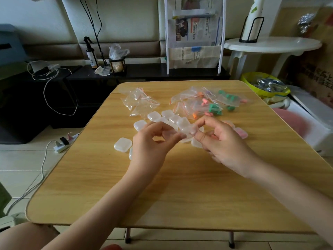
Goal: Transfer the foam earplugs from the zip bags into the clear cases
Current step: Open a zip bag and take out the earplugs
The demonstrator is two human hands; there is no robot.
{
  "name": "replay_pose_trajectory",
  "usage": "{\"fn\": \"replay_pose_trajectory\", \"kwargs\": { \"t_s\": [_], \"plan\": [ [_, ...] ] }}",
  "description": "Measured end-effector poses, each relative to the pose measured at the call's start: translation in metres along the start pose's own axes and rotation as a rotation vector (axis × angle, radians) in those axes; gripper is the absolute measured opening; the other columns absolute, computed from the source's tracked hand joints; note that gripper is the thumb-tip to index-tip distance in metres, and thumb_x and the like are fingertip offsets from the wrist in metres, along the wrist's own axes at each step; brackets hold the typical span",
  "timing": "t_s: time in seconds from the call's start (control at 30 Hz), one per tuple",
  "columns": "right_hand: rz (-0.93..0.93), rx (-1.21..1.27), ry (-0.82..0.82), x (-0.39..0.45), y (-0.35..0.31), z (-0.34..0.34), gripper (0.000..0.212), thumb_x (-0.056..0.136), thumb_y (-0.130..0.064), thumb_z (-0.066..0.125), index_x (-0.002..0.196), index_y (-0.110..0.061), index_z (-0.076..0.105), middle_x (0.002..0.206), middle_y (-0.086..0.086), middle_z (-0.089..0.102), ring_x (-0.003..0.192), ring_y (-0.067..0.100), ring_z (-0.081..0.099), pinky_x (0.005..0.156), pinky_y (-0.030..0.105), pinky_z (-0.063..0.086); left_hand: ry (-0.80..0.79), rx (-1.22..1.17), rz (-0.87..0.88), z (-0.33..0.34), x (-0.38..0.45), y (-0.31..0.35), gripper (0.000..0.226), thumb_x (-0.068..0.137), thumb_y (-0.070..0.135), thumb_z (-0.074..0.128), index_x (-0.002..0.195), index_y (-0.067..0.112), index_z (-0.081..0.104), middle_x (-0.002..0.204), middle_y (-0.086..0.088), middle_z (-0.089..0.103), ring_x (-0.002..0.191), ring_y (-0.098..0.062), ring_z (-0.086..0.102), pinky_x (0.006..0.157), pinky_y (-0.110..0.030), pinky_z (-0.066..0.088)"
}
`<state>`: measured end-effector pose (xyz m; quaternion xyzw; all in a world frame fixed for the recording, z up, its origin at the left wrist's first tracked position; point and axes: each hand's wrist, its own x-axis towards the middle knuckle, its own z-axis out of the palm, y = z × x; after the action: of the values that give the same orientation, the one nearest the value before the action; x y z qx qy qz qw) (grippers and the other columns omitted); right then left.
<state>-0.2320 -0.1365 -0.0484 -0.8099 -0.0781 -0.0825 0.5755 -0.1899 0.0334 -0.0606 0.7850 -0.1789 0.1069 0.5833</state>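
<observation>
Wooden surface carries filled zip bags far right. My left hand and right hand pinch one clear case over its neighbours; prying too sharply could flick it away, I judge.

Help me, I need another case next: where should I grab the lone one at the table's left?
Probably pinch the lone case across two opposite side edges, coming from above. It lies flat on the table, lid side up, apart from the others, so its sides look free for the left hand.
</observation>
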Motion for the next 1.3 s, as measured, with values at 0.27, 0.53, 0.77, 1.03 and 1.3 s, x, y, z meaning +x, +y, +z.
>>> {"fn": "replay_pose_trajectory", "kwargs": {
  "t_s": [0.27,0.53,0.77,1.03,1.3],
  "plan": [
    [-0.533,-0.696,0.264,-0.004,0.013,0.005,0.017,0.086,-0.03,0.064,0.082,-0.015,0.069,0.048,-0.02,0.037,0.049,-0.004,0.043,0.063,0.032,0.041,-0.166,-0.773,-0.561,0.0,0.005,0.007,0.026,0.096,0.017,0.051,0.113,0.001,0.061,0.11,-0.016,0.066,0.091,-0.02,0.069,0.08,-0.025,0.057],
    [-0.51,-0.734,0.222,-0.006,0.024,0.011,0.022,0.089,-0.035,0.054,0.087,-0.02,0.069,0.064,-0.002,0.064,0.059,0.017,0.062,0.059,0.034,0.046,-0.354,-1.104,-0.775,0.002,0.005,0.004,0.041,0.093,0.012,0.044,0.131,-0.002,0.049,0.116,-0.017,0.065,0.089,-0.024,0.069,0.081,-0.033,0.056],
    [-0.484,-0.556,0.082,-0.008,0.012,0.015,0.03,0.095,-0.035,0.047,0.096,-0.018,0.072,0.079,-0.009,0.07,0.073,0.008,0.065,0.065,0.03,0.051,-0.257,-1.132,-0.713,0.009,0.004,0.001,0.026,0.097,0.014,0.043,0.109,-0.001,0.061,0.094,-0.009,0.07,0.082,-0.015,0.068,0.068,-0.026,0.059],
    [0.151,0.119,0.078,-0.002,0.007,0.015,0.025,0.101,-0.013,0.04,0.11,-0.025,0.06,0.076,0.004,0.044,0.065,0.007,0.044,0.055,0.017,0.037,-0.239,-1.1,-0.805,0.006,0.006,0.002,0.028,0.1,0.021,0.042,0.119,0.005,0.055,0.114,-0.021,0.058,0.092,-0.033,0.065,0.077,-0.043,0.058],
    [0.066,0.181,0.197,-0.002,0.007,0.016,0.002,0.092,-0.007,0.059,0.093,-0.006,0.059,0.093,0.018,0.069,0.083,0.03,0.069,0.062,0.024,0.051,-0.414,-1.161,-0.717,0.006,0.006,0.003,0.044,0.083,-0.018,0.033,0.12,0.004,0.038,0.117,-0.033,0.058,0.097,-0.038,0.065,0.095,-0.038,0.049]
  ]
}}
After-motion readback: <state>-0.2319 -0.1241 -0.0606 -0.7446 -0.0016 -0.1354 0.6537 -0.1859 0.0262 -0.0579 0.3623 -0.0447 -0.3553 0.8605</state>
